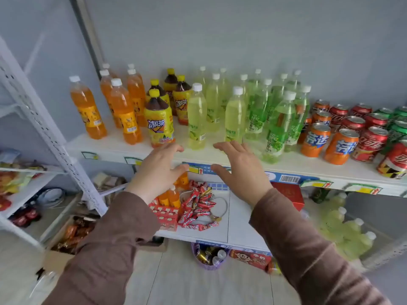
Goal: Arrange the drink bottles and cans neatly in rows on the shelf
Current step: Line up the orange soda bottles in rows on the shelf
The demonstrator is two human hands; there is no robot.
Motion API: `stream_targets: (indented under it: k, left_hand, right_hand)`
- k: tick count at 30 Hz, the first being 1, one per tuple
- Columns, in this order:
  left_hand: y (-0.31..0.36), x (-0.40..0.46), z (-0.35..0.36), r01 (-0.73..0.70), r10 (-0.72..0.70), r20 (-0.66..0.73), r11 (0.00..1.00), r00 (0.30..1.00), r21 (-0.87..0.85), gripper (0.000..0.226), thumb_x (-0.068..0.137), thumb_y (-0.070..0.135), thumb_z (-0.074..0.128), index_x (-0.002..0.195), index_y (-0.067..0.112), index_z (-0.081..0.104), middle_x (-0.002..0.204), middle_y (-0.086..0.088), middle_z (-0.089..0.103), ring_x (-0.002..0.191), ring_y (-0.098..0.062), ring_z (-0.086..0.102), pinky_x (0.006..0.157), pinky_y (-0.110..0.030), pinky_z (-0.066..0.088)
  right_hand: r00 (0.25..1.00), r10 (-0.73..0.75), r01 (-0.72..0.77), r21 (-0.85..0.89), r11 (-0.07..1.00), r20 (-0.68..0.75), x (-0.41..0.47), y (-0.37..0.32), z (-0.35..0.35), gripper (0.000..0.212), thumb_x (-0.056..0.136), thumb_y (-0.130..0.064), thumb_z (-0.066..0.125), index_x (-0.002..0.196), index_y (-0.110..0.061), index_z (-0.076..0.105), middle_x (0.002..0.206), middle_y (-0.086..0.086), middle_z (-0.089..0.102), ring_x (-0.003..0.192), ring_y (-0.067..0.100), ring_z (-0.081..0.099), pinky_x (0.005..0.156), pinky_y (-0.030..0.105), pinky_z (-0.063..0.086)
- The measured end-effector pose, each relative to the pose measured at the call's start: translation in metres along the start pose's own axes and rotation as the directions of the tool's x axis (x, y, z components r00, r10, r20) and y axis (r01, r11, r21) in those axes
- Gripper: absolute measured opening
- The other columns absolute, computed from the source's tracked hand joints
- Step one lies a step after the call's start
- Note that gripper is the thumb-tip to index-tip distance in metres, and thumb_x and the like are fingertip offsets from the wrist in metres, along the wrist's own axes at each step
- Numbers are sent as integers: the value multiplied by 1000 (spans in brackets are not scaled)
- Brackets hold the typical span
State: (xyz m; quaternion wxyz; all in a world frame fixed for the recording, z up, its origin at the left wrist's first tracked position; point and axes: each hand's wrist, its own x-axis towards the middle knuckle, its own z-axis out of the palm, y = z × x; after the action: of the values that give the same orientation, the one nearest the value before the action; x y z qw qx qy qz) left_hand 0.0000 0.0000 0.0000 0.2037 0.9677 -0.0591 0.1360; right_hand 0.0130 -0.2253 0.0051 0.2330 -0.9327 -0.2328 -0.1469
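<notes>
Take the front yellow-green bottle (196,116) as your landmark: it stands upright near the front edge of the white shelf (220,155), long axis vertical, cap up. Your left hand (158,170) hangs just below and left of it, fingers straight and spread, holding nothing; its fingertips reach the shelf lip beside the bottle's base. Your right hand (239,170) hangs below and right of it, equally open and empty, its fingertips nearer a second yellow-green bottle (235,115). The landmark sits between your two hands, slightly closer to the left one, so a forward and upward reach from either side looks likely to meet its lower body.

Left of the landmark stand the iced tea bottles (159,122), and further left the orange soda bottles (123,111), loosely staggered. To its right come the green-labelled bottles (278,126), then the orange cans (341,146) and the red cans (370,144), well apart from your hands. The rows behind look uneven, so the tidying seems only part done.

Below the landmark, a lower shelf (240,216) carries red snack packets (198,210). The wall behind is plain grey.
</notes>
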Motion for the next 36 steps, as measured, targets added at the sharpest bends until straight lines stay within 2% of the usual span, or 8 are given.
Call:
stream_targets:
  k: [3, 7, 12, 15, 17, 22, 28, 36]
  left_hand:
    - [-34, 4, -7, 1, -2, -22, 1000, 1000, -18, 42, 93, 42, 63, 130, 23, 55, 139, 3, 55, 127, -20, 51, 99, -36, 43]
    - [-72, 5, -10, 31, -31, 13, 999, 999, -37, 39, 95, 39, 62, 130, 23, 55, 134, 5, 55, 116, -18, 55, 92, -34, 43]
    - [-117, 10, -12, 89, -89, 7, 994, 996, -58, 39, 96, 39, 61, 130, 22, 55, 131, 4, 56, 121, -18, 52, 96, -35, 43]
    - [-138, 11, -16, 126, -126, -9, 992, 992, -19, 39, 96, 38, 61, 132, 22, 55, 134, 6, 55, 122, -16, 52, 89, -28, 39]
    - [-152, 12, -20, 148, -148, -18, 989, 989, -12, 38, 96, 36, 62, 131, 22, 56, 133, 6, 56, 123, -16, 51, 90, -26, 38]
    - [-190, 15, -33, 187, -187, -16, 982, 982, -20, 40, 96, 36, 62, 133, 23, 54, 135, 6, 55, 125, -15, 50, 96, -36, 44]
    - [-253, 34, -48, 135, -135, -15, 990, 991, -38, 41, 96, 35, 62, 134, 23, 54, 135, 6, 55, 128, -15, 48, 99, -32, 40]
    - [-353, 52, -72, 64, -61, 26, 992, 998, -110, 39, 94, 32, 65, 131, 22, 57, 134, 4, 56, 126, -18, 50, 100, -43, 48]
  right_hand:
    - [1000, 15, -15, 45, 999, -2, 14, -21, 19, 48, 96, -34, 67, 140, -21, 55, 132, 4, 59, 121, 29, 51, 100, 47, 45]
    - [999, 31, -33, 60, 998, 29, 34, -38, 46, 47, 96, -34, 66, 140, -20, 56, 132, 4, 59, 120, 28, 51, 98, 47, 46]
    - [999, -3, 0, 91, 996, 34, 67, -50, 77, 45, 95, -32, 67, 137, -20, 57, 128, 4, 61, 118, 27, 54, 96, 46, 48]
    - [999, -34, 29, 134, 991, 35, 87, -58, 96, 44, 95, -30, 69, 136, -18, 59, 126, 5, 62, 114, 27, 58, 93, 46, 51]
    - [998, -46, 39, 169, 985, 42, 99, -66, 110, 46, 95, -29, 69, 138, -18, 58, 127, 5, 62, 113, 27, 59, 91, 45, 52]
    - [995, -63, 45, 223, 974, 73, 123, -93, 142, 45, 97, -29, 66, 139, -17, 56, 131, 3, 59, 118, 24, 58, 92, 36, 49]
    - [998, -10, -2, 217, 976, 54, 161, -132, 182, 45, 97, -31, 66, 139, -19, 56, 130, 4, 61, 115, 25, 62, 89, 43, 54]
    - [995, 101, -104, 210, 972, 24, 191, -194, 241, 42, 95, -26, 68, 135, -17, 59, 125, 4, 63, 114, 24, 58, 87, 34, 48]
